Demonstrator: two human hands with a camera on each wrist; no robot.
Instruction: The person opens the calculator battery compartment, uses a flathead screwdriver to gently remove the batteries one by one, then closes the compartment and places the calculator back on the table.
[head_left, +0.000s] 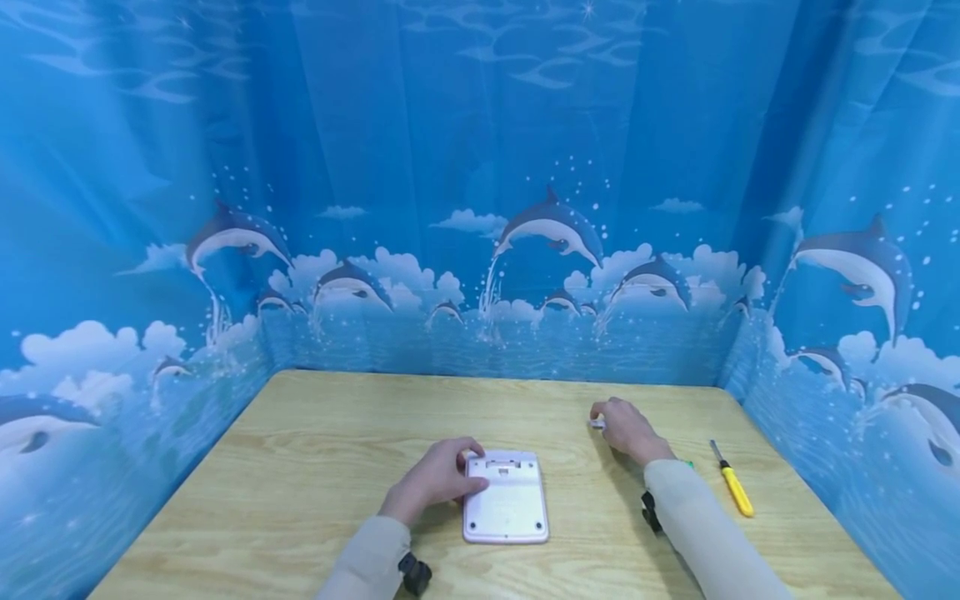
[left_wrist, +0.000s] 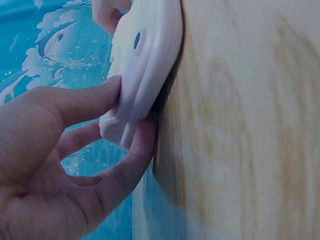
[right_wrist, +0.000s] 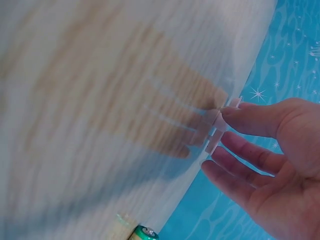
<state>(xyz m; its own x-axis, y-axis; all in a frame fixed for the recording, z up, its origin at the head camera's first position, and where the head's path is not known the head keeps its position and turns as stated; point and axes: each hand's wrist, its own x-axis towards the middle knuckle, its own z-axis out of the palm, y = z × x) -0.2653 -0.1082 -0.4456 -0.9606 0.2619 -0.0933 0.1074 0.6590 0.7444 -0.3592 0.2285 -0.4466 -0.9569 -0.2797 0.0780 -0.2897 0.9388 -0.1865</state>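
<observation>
A white calculator [head_left: 506, 508] lies back side up on the table, its battery slot [head_left: 503, 465] uncovered near the far end. My left hand [head_left: 435, 479] grips its far left corner; in the left wrist view the thumb presses on the back of the calculator [left_wrist: 145, 65] and a finger reaches under the edge. Farther right, my right hand [head_left: 628, 429] pinches a small white battery cover [right_wrist: 216, 131] between thumb and fingers, right at the tabletop.
A yellow-handled screwdriver [head_left: 735, 490] lies toward the table's right edge. One green-ended battery [right_wrist: 146, 232] shows in the right wrist view, mostly hidden behind my right sleeve in the head view. A blue dolphin curtain [head_left: 480, 208] surrounds the wooden table [head_left: 337, 433].
</observation>
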